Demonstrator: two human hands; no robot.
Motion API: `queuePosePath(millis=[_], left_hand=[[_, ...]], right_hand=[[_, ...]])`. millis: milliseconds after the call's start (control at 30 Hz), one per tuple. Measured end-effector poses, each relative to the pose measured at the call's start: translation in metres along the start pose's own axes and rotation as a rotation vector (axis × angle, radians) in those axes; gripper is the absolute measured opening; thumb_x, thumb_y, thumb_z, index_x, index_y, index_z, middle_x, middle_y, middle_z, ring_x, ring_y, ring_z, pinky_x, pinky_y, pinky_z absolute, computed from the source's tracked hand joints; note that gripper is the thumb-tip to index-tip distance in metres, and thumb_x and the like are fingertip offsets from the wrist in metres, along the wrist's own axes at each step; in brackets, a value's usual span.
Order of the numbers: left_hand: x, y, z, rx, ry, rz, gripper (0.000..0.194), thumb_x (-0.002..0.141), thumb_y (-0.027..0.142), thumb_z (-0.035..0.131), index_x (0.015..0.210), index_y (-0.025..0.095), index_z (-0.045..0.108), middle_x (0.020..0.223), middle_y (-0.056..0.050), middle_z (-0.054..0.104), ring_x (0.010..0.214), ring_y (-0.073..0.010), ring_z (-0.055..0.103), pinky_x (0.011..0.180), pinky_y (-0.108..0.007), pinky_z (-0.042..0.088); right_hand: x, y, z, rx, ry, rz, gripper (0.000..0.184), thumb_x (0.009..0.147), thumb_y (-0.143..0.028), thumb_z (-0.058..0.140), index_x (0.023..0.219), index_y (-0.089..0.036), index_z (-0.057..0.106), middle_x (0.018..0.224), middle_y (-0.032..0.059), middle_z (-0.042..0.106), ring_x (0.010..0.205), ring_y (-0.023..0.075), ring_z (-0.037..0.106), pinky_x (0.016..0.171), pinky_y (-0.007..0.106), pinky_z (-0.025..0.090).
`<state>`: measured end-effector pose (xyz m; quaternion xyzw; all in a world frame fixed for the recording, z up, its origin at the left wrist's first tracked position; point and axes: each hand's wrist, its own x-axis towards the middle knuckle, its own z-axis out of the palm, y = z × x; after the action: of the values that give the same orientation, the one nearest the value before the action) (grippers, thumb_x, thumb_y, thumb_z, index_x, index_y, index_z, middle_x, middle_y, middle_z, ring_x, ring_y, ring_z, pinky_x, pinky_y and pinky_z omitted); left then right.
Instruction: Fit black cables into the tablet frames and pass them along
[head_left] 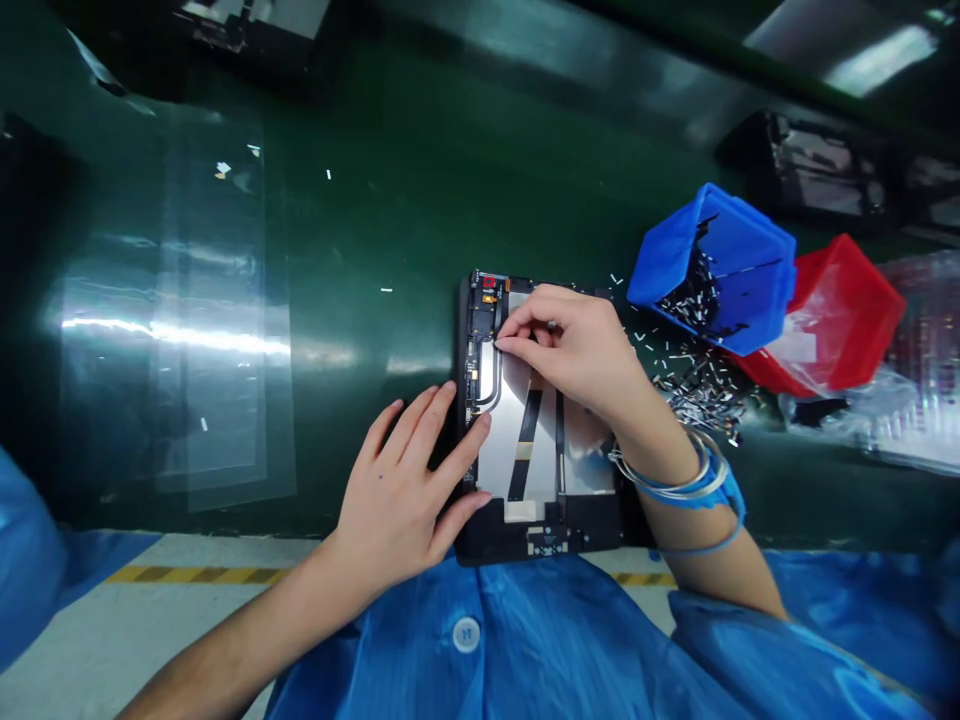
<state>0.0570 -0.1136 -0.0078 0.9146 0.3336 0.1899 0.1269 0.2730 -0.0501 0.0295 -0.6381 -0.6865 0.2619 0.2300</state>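
An opened tablet [504, 450] lies on the green table in front of me, its inside facing up. A narrow circuit board [474, 345] runs along its left side, with a thin black cable [496, 375] beside it. A flat black ribbon cable [525, 445] crosses the silvery middle. My left hand [409, 490] rests at the tablet's left edge, fingers spread, thumb and forefinger touching the frame. Over the upper part, my right hand [574, 350] is pinched closed, its fingertips at the thin black cable. Whatever lies between those fingertips is too small to make out.
To the right, a blue bin [754, 265] lies tipped, holding small black-and-white strips; a pile of strips [701, 390] has spilled beside it. Behind it is a red bin [855, 310] with clear plastic bags. Clear plastic sheets [217, 410] lie left. More devices [825, 175] stand at the back.
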Motion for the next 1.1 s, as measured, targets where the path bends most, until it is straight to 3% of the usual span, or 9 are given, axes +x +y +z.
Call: queuePosePath(millis=[300,467,600,833,1100], left_hand=[[0.006,-0.001,-0.005,0.049,0.015,0.036,0.046,0.096,0.039,0.042,0.13,0.012,0.057,0.135,-0.024,0.051,0.122,-0.0372,0.051,0.097,-0.049,0.038],[0.012,-0.005,-0.011,0.057,-0.029,0.149,0.045,0.099,0.035,0.037,0.128,0.007,0.057,0.142,-0.013,0.05,0.134,-0.0315,0.041,0.109,-0.044,0.029],[0.017,-0.011,-0.014,0.053,-0.072,0.233,0.047,0.1,0.033,0.033,0.128,0.003,0.055,0.145,-0.011,0.047,0.136,-0.0287,0.039,0.113,-0.043,0.025],[0.023,-0.024,-0.02,0.009,-0.132,0.317,0.046,0.1,0.031,0.037,0.134,0.004,0.05,0.144,-0.011,0.048,0.135,-0.0281,0.041,0.112,-0.043,0.031],[0.026,-0.024,-0.023,-0.038,-0.143,0.326,0.046,0.098,0.029,0.04,0.133,0.002,0.05,0.143,-0.012,0.048,0.136,-0.028,0.041,0.112,-0.045,0.032]], right_hand=[[-0.007,0.002,-0.005,0.053,0.021,-0.111,0.01,0.078,-0.014,0.063,0.068,-0.018,0.064,0.068,-0.0024,0.058,0.061,0.01,0.05,0.061,0.026,0.04],[-0.017,-0.011,-0.02,0.074,-0.006,-0.158,0.012,0.082,-0.018,0.062,0.07,-0.02,0.061,0.07,-0.0009,0.062,0.065,0.0115,0.053,0.059,0.026,0.04],[-0.007,-0.007,-0.015,0.051,-0.044,-0.077,0.01,0.079,-0.015,0.063,0.07,-0.019,0.061,0.065,-0.0032,0.059,0.062,0.0101,0.051,0.06,0.026,0.038],[0.008,0.0,-0.009,0.139,-0.164,0.057,0.009,0.076,-0.016,0.065,0.068,-0.016,0.061,0.055,-0.0057,0.053,0.053,0.0079,0.047,0.056,0.025,0.034],[0.01,-0.001,-0.008,0.113,-0.163,0.067,0.011,0.074,-0.014,0.068,0.066,-0.019,0.062,0.055,-0.0057,0.054,0.052,0.0079,0.048,0.055,0.025,0.036]])
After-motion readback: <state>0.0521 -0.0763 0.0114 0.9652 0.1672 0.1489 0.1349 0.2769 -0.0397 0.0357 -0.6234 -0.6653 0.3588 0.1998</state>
